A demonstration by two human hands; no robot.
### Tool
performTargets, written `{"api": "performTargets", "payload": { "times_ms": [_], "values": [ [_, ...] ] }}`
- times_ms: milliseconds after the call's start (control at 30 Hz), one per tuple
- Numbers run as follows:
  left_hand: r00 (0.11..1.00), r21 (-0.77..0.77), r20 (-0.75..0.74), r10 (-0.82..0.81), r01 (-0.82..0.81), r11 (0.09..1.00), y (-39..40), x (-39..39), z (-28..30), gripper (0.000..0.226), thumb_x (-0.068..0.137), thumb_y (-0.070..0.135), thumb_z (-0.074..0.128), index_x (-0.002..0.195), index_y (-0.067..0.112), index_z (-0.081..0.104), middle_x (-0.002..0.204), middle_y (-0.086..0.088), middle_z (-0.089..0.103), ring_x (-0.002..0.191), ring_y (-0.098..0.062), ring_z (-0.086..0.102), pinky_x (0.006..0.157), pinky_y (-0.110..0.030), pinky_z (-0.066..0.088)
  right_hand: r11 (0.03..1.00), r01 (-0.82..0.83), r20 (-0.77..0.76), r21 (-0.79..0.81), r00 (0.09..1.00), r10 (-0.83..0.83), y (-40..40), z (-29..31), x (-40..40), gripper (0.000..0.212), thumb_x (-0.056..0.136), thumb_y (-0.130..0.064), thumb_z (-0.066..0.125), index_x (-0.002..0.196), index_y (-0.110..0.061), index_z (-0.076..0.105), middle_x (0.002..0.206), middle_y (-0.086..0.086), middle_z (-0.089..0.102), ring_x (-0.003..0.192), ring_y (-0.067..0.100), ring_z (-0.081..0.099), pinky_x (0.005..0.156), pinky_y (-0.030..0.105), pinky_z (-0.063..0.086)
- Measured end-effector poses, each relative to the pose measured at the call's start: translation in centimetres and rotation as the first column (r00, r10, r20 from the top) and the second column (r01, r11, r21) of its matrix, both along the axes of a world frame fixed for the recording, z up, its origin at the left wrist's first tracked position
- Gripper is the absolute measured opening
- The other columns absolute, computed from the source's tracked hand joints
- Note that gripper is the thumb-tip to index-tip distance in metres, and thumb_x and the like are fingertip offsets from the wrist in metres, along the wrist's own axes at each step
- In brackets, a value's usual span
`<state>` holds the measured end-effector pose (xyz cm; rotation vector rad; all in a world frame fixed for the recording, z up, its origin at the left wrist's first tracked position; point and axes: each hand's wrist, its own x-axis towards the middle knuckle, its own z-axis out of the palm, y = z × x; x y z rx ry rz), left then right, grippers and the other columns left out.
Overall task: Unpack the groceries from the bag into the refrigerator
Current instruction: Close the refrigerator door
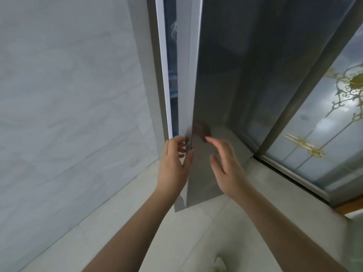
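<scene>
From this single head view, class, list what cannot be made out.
- Refrigerator interior: only a slit shows past the refrigerator door.
- Grocery bag: not in view.
- Left hand fingertips: curled behind the door edge.
- Right hand: motion-blurred; contact with the door unclear.

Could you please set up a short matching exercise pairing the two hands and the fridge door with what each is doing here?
Things:
1. left hand
2. right hand
3. grey metal refrigerator door
4. glass panel with gold scrollwork

States:
A. slightly ajar
B. at the far right, beside the refrigerator
C. fingers curled round the door's edge
D. open, fingers relaxed by the door's face

Pairs: 1-C, 2-D, 3-A, 4-B
</scene>
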<state>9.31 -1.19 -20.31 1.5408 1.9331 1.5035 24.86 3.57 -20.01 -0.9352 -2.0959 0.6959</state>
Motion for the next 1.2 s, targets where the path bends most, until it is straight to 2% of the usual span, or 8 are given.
{"api": "performTargets", "payload": {
  "times_ms": [100,300,400,567,833,1000,1100,1200],
  "values": [
    [0.999,-0.009,-0.002,0.034,-0.034,0.999,0.7,-0.8,-0.4,0.029,0.094,0.016,0.063,0.121,0.017,0.051,0.106,0.004,0.057,0.093,-0.005,0.059,0.078,-0.017,0.052,0.986,0.007,0.035,0.164,0.999,-0.013,2.5,0.2,0.1,0.044,0.097,-0.012,0.050,0.139,-0.021,0.042,0.143,0.000,0.033,0.132,0.007,0.036,0.104,0.021,0.038],
    [0.981,-0.020,0.034,0.193,-0.193,0.981,3.3,-2.3,-0.3,0.030,0.095,0.017,0.062,0.123,0.018,0.052,0.105,0.003,0.060,0.097,-0.005,0.060,0.080,-0.014,0.051,0.926,-0.092,0.254,0.367,0.967,-0.004,7.3,0.7,-1.0,0.056,0.096,-0.025,0.052,0.148,-0.018,0.032,0.157,0.009,0.021,0.143,0.022,0.025,0.109,0.042,0.039],
    [0.966,-0.038,0.055,0.252,-0.251,0.967,4.9,-3.1,-0.1,0.032,0.096,0.020,0.060,0.126,0.020,0.051,0.108,0.005,0.061,0.102,-0.004,0.060,0.086,-0.021,0.053,0.918,-0.135,0.338,0.373,0.941,0.002,9.0,0.6,-2.0,0.062,0.096,-0.029,0.050,0.151,-0.019,0.025,0.159,0.007,0.017,0.144,0.025,0.022,0.107,0.045,0.040],
    [0.965,-0.091,0.066,0.253,-0.247,0.965,7.2,-4.7,0.6,0.045,0.095,0.026,0.060,0.138,0.023,0.046,0.126,0.007,0.055,0.115,-0.003,0.057,0.093,-0.028,0.053,0.929,-0.166,0.416,0.331,0.909,0.014,11.5,0.4,-3.3,0.070,0.094,-0.031,0.052,0.153,-0.020,0.016,0.162,0.003,0.009,0.147,0.021,0.013,0.114,0.042,0.029],
    [0.965,-0.184,-0.121,0.232,-0.251,0.950,7.7,-5.9,1.9,0.046,0.097,0.032,0.055,0.141,0.025,0.045,0.128,0.008,0.058,0.111,-0.006,0.058,0.097,-0.031,0.049,0.920,-0.194,0.491,0.341,0.871,0.002,12.9,-0.1,-4.2,0.073,0.091,-0.026,0.056,0.153,-0.018,0.018,0.162,0.004,0.002,0.148,0.020,0.010,0.116,0.044,0.025],
    [0.921,-0.293,-0.310,0.235,-0.328,0.898,6.6,-6.8,2.0,0.051,0.098,0.038,0.051,0.146,0.029,0.039,0.140,0.008,0.050,0.124,-0.012,0.052,0.096,-0.032,0.046,0.893,-0.220,0.482,0.393,0.876,0.004,12.7,0.6,-4.1,0.065,0.090,-0.028,0.056,0.149,-0.017,0.031,0.159,0.008,0.019,0.142,0.025,0.027,0.113,0.044,0.028],
    [0.883,-0.337,-0.416,0.216,-0.371,0.866,5.4,-7.1,2.5,0.055,0.098,0.038,0.051,0.149,0.026,0.034,0.144,0.005,0.046,0.130,-0.016,0.047,0.098,-0.033,0.044,0.873,-0.271,0.437,0.405,0.896,0.075,12.6,1.2,-4.5,0.059,0.091,-0.031,0.056,0.145,-0.015,0.039,0.151,0.005,0.038,0.135,0.024,0.040,0.110,0.043,0.034],
    [0.832,-0.374,-0.514,0.208,-0.436,0.819,3.8,-7.5,3.1,0.061,0.098,0.042,0.049,0.152,0.026,0.026,0.147,0.003,0.045,0.135,-0.020,0.042,0.106,-0.038,0.039,0.852,-0.349,0.413,0.389,0.893,0.178,12.4,1.2,-5.7,0.055,0.091,-0.030,0.057,0.142,-0.014,0.044,0.145,0.004,0.046,0.130,0.023,0.046,0.106,0.043,0.040]
  ]
}}
